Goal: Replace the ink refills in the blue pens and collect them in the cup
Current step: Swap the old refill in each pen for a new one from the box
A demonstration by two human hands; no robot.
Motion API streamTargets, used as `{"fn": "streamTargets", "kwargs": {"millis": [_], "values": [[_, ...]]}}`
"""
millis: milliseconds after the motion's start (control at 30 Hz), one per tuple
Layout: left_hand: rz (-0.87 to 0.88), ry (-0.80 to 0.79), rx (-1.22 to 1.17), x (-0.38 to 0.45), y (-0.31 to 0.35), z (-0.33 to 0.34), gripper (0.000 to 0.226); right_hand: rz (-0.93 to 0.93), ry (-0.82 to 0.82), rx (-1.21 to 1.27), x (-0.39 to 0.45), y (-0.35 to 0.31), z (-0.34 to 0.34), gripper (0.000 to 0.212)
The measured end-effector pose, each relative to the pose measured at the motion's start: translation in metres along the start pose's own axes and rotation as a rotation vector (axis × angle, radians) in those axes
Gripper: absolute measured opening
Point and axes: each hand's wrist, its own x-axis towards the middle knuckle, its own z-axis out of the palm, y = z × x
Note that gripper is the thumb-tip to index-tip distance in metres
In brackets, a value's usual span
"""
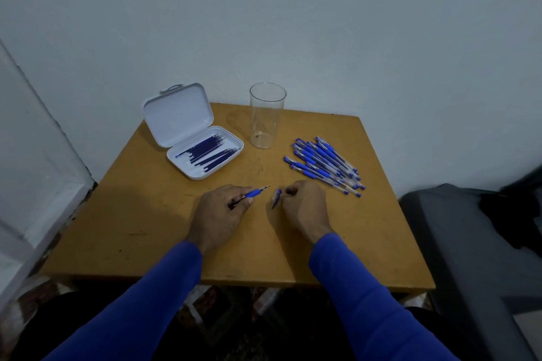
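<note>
**Uncapping the first pen, with the cup not yet filled**

Holding the work near the middle of the table (293,243), both hands are closed on parts of one blue pen. The pen barrel (254,193) is gripped by the left hand (223,211), fingers curled round its rear length, so that the blue grip section and the bare tip stick out toward the far right. Its long axis is seen to run from near left to far right, the tip aimed at the gap between the hands. A small blue piece, judged to be the cap (276,198), is pinched by the right hand (305,205) just beside that tip, apart from it.

The open white case (205,152) of dark refills (209,152) lies far and to the left, nearer the left hand. The clear cup (267,116) stands at the far edge, between case and pile; no pens are seen in it. The pile of blue pens (325,165) lies far right, near the right hand.

The task is judged to be barely begun. The coming move is expected to turn on the barrel's axis: the front section has to be turned or pulled off along that line, so the right hand must first be freed of the cap. A refill would then be fetched from the left side.
</note>
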Motion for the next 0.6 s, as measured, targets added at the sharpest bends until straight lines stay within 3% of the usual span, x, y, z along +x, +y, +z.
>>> {"fn": "streamTargets", "kwargs": {"millis": [267,367,467,600], "values": [[0.005,-0.034,0.04,0.008,0.003,-0.001,0.03,-0.053,0.001,-0.099,-0.002,0.0,0.008,0.01],[0.013,-0.048,0.07,0.007,0.002,0.001,0.03,-0.072,0.06,0.292,-0.01,0.003,0.008,0.013],[0.003,-0.056,0.088,0.004,0.001,0.005,0.03,-0.034,0.009,0.692,-0.018,0.006,0.009,0.009],[0.001,-0.049,0.094,0.002,0.0,0.005,0.031,-0.061,-0.086,0.909,-0.022,0.009,0.01,0.014]]}}
